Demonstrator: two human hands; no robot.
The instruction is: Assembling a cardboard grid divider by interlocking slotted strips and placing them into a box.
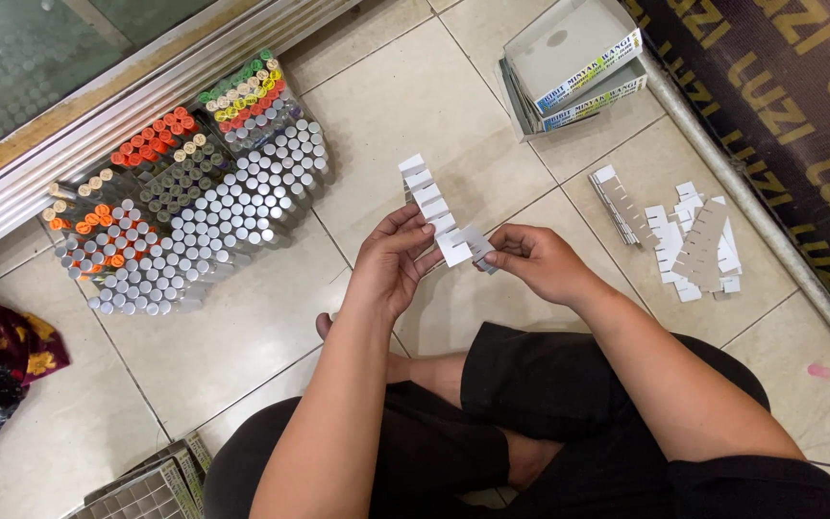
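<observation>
Hands (463,258) hold slotted white card strip (432,207) between them above tiles (261,327).

Two bare hands seen: left hand (391,264), right hand (535,261). One slotted white cardboard divider strip (431,207) held between them. One open shallow white cardboard box (576,58) counted on tiles. One loose pile of slotted white and grey cardboard strips (689,240) counted. Small capped vials (184,207), silver, orange, green, beige tops: many dozens, exact number not countable.

open grey box stack (573,58) | top centre-right | blue/yellow label sides
</observation>
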